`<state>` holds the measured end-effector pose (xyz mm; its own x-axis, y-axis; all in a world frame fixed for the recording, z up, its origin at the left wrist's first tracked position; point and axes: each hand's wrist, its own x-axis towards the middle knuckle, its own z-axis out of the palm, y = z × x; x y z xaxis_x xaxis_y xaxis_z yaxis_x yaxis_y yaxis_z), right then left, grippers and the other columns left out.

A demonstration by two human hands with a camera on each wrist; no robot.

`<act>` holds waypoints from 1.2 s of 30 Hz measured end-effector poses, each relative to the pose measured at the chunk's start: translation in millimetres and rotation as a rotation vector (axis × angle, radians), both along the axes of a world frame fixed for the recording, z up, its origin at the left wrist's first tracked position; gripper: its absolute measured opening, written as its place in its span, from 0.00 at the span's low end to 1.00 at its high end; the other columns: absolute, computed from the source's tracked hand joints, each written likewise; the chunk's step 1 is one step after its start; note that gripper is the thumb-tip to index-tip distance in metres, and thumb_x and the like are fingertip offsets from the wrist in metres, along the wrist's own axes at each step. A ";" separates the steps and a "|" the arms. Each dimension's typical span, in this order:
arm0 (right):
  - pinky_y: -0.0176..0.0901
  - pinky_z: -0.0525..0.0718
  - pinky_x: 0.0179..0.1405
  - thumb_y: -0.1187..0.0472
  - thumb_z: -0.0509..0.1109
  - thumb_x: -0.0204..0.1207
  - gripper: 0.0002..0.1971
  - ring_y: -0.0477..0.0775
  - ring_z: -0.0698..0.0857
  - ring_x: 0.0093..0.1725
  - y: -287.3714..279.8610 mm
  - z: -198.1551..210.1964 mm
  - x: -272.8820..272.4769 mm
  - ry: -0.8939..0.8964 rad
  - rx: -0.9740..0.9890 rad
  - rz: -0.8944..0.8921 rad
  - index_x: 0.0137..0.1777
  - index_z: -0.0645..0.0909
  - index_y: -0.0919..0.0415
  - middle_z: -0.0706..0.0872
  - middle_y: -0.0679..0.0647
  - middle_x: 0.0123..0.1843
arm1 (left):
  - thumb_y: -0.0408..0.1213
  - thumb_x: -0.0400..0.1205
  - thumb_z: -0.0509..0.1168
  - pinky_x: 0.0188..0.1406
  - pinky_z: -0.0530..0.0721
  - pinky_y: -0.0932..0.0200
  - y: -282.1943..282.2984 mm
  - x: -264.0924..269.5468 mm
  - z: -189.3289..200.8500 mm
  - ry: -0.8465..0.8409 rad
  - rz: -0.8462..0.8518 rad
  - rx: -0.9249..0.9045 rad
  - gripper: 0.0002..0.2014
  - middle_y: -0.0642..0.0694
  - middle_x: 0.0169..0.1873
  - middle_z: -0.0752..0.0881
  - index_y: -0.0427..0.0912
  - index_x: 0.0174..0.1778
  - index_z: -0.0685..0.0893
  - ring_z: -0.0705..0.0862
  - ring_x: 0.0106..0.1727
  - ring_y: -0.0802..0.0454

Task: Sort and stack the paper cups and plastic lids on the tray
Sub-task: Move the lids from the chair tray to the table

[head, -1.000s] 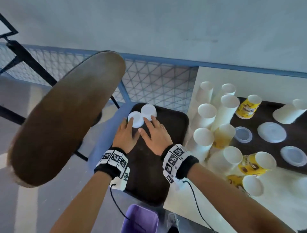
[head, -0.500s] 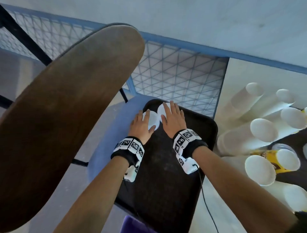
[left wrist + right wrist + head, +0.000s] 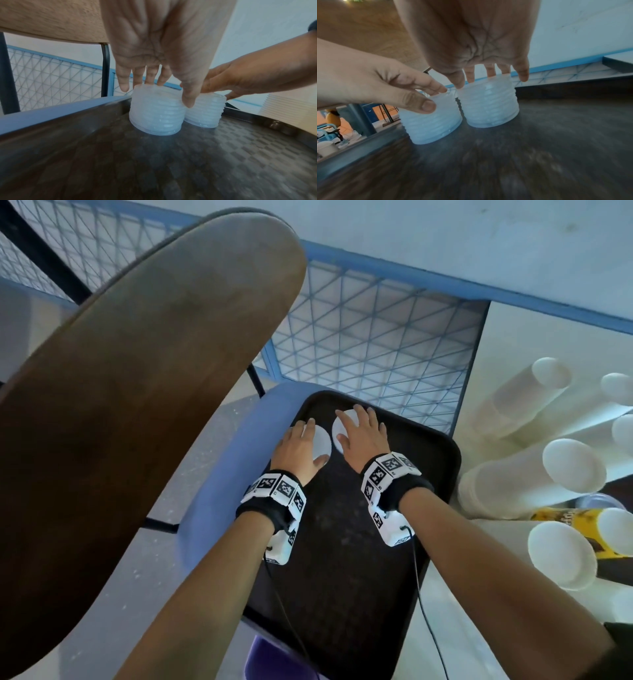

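Head view: dark tray (image 3: 342,559), nested paper cups (image 3: 534,477) lying off it at right. Two plastic lid stacks (image 3: 156,112) stand at its far end, left hand (image 3: 298,450) and right hand (image 3: 363,436) spread flat atop them. Probably settling the lids; next, the cups need carrying over.

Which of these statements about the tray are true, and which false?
A left stack and a right stack of lids stand on the tray. True.
The left hand and the right hand each rest on a stack. True.
The stacks stand at the tray's near end. False: at its far end.
The paper cups are on the tray. False: they are beside it, on the right.
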<state>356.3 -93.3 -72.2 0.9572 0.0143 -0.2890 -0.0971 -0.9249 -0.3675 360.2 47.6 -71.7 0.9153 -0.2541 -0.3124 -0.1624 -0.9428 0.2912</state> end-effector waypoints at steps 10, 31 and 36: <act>0.63 0.65 0.75 0.53 0.60 0.79 0.26 0.64 0.54 0.80 12.4 3.8 -115.4 0.027 0.150 -0.105 0.77 0.61 0.50 0.56 0.62 0.80 | 0.45 0.73 0.71 0.62 0.78 0.44 22.7 -100.7 14.6 0.209 0.100 -0.044 0.40 0.42 0.71 0.62 0.46 0.78 0.59 0.66 0.72 0.40; 0.55 0.76 0.67 0.51 0.78 0.62 0.46 0.62 0.66 0.72 19.9 -0.9 -207.4 0.181 -0.017 -0.064 0.77 0.56 0.49 0.60 0.60 0.75 | 0.44 0.65 0.78 0.58 0.79 0.42 22.9 -189.4 2.4 0.237 0.161 -0.011 0.48 0.45 0.69 0.65 0.50 0.77 0.57 0.66 0.71 0.42; 0.51 0.79 0.59 0.55 0.78 0.63 0.44 0.60 0.70 0.66 20.7 -1.6 -207.9 0.180 0.011 -0.110 0.76 0.58 0.51 0.67 0.59 0.66 | 0.42 0.66 0.77 0.55 0.79 0.45 22.7 -189.0 3.4 0.238 0.157 0.003 0.43 0.44 0.67 0.65 0.49 0.74 0.61 0.66 0.69 0.42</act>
<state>148.4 -72.6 -73.8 0.8864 -0.0830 -0.4555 -0.2618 -0.9013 -0.3452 171.1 70.3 -68.4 0.8442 -0.1135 -0.5239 0.0586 -0.9519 0.3007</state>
